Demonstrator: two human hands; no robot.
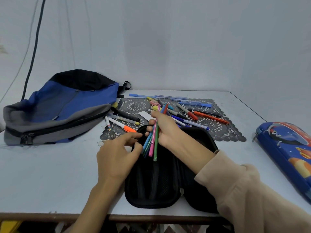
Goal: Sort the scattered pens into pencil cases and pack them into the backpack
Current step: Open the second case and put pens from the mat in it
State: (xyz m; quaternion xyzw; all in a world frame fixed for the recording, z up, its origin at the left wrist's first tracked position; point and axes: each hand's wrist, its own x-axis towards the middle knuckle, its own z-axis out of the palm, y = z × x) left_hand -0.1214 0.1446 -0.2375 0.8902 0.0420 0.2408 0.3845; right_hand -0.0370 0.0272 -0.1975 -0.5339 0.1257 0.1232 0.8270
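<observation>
An open black pencil case (151, 185) lies at the table's near edge. My right hand (165, 130) grips a bundle of thin coloured pens (154, 145), pink, green and blue, slanting down into the case. My left hand (117, 152) is at the case's left rim, fingers curled, fingertips touching the bundle's lower ends. Several more pens and markers (185, 111) lie scattered on a dark lace mat (222, 132) behind the case. A blue, grey and black backpack (60, 108) lies on its side at the left.
A blue rocket-print pencil case (289, 153), zipped closed, lies at the right edge. The table's (50, 179) front edge runs just below the black case. A dark cable (33, 52) hangs against the wall at the left.
</observation>
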